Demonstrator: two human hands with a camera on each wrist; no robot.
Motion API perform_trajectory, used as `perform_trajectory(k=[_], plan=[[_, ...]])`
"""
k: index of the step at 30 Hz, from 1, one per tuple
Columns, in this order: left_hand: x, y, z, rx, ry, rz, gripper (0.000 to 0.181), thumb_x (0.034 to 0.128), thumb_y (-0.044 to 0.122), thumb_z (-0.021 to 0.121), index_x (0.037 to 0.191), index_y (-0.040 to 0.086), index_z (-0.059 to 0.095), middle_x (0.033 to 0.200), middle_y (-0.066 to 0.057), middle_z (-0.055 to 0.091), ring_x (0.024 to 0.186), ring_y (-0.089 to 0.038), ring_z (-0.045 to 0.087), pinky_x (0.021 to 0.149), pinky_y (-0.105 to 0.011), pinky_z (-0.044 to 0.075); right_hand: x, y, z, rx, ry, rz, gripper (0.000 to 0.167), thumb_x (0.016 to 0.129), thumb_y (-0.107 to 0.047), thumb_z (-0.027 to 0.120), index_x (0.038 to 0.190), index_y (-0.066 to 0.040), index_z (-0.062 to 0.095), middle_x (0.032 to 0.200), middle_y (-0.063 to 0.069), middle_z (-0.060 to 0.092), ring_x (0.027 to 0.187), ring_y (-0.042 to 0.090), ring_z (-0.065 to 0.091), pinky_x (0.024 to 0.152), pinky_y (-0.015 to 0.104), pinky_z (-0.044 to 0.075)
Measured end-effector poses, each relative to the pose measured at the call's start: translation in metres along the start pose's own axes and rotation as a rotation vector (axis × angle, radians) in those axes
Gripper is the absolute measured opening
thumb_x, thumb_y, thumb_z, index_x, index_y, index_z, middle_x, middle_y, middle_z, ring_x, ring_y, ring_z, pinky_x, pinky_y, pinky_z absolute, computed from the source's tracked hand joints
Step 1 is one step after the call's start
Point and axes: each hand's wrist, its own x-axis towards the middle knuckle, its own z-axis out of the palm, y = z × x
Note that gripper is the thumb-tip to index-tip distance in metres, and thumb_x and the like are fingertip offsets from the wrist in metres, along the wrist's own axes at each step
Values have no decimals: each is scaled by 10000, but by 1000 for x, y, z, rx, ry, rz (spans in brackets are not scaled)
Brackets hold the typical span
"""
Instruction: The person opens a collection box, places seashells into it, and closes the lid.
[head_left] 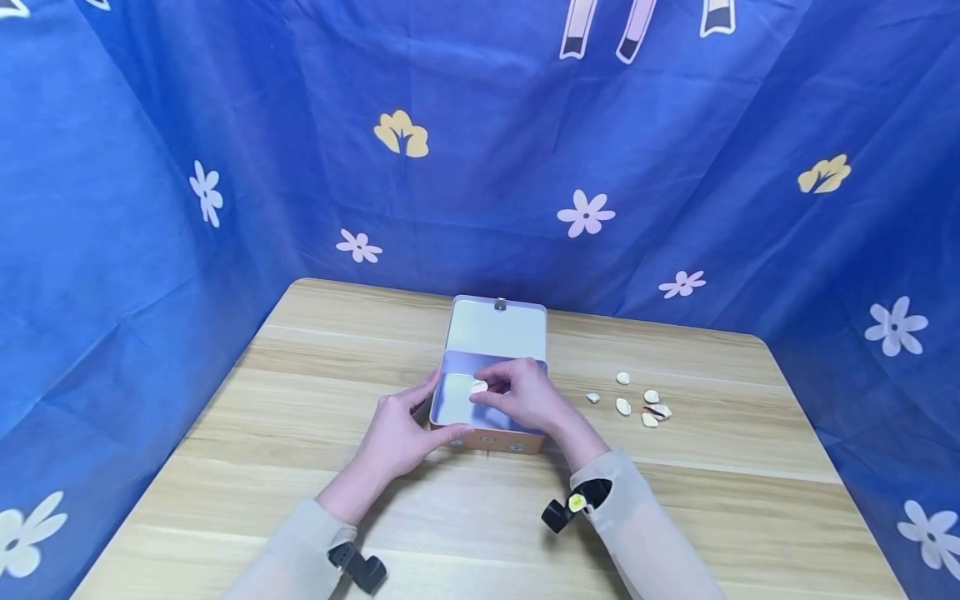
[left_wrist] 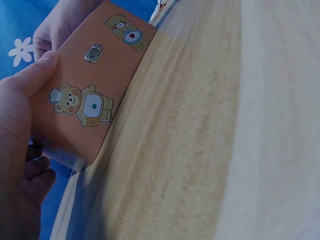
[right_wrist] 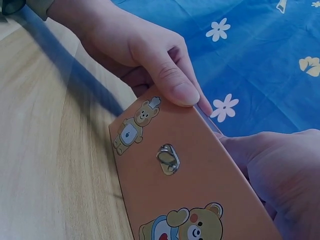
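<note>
One white shell-like piece [head_left: 479, 387] at an open box [head_left: 501, 443]

The right hand [head_left: 522, 395] pinches it over the interior; its height is unclear. The left hand [head_left: 396, 433] grips the near left corner, thumb against the orange front. The lid [head_left: 497, 330] is open behind. Similar pieces [head_left: 623, 407] lie rightward on the wooden table [head_left: 735, 500].

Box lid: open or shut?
Open: the lid extends behind the box, its pale inner face and the box's interior showing in the head view.
</note>
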Motion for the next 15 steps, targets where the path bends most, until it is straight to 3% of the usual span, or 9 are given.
perform_trajectory(k=[4, 9, 15], plan=[[1, 0, 0, -1, 0, 5, 1044, 721, 619, 928, 1501, 27, 565, 1463, -83, 587, 1337, -267, 569, 1109, -456, 477, 0, -1, -1, -11, -12, 2, 308, 914, -137, 859, 1162, 30, 782, 999, 70, 791, 864, 111, 726, 803, 296, 615], [1, 0, 0, -6, 3, 8, 1008, 727, 535, 964, 1500, 26, 567, 1453, -98, 590, 1331, -262, 569, 1100, -462, 486, -3, -4, -4, -33, -33, -11, 405, 929, -166, 847, 1247, 61, 737, 1158, 167, 770, 1030, 282, 751, 936, 401, 603], [1, 0, 0, 12, 2, -1, 1029, 726, 598, 937, 1508, 40, 565, 1446, -118, 591, 1335, -277, 570, 1104, -460, 481, -9, -7, -11, -27, 52, -53, 386, 937, -159, 837, 1261, 28, 746, 1236, 121, 757, 1108, 283, 730, 990, 385, 578]])
